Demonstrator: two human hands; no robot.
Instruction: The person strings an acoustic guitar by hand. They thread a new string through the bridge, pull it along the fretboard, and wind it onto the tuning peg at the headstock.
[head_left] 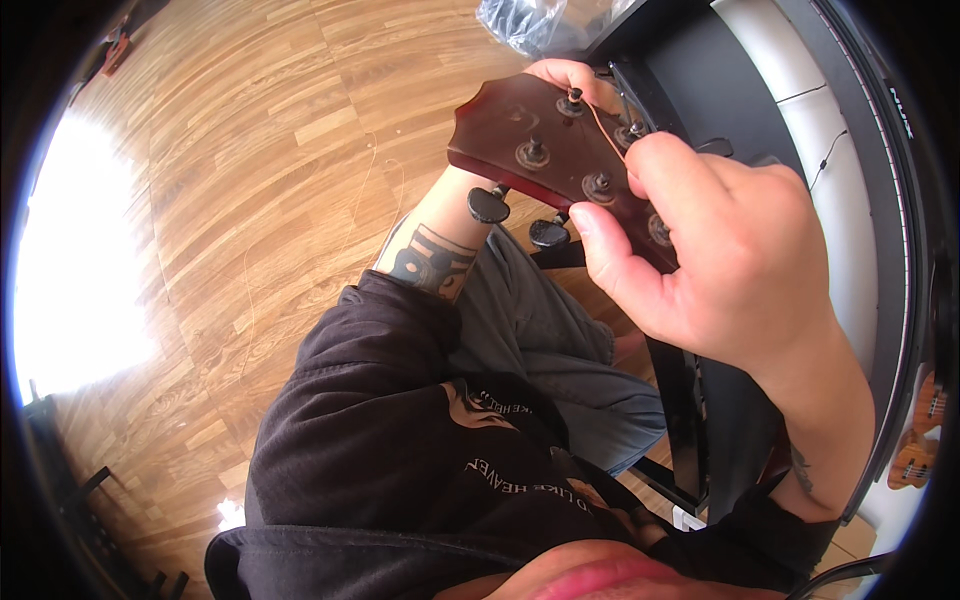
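Note:
A dark reddish-brown guitar headstock point(510, 125) is tilted up before me, with several metal string posts on its face. Two black tuning keys, one nearer the tip point(488, 205) and one farther along point(549, 233), stick out from its near edge. My left hand point(563, 73) reaches behind the headstock and curls around its far edge; most of its fingers are hidden. A copper-coloured string point(602, 125) runs from the far post point(572, 102) toward my right hand point(725, 245). My right hand pinches this string between thumb and index finger, over the headstock.
A black electronic keyboard on a stand point(860, 190) runs along the right side. Clear plastic wrapping point(525, 25) lies at the far edge. Thin loose strings point(368, 165) lie on the wooden floor point(200, 260). My legs in grey jeans point(560, 350) are below the headstock.

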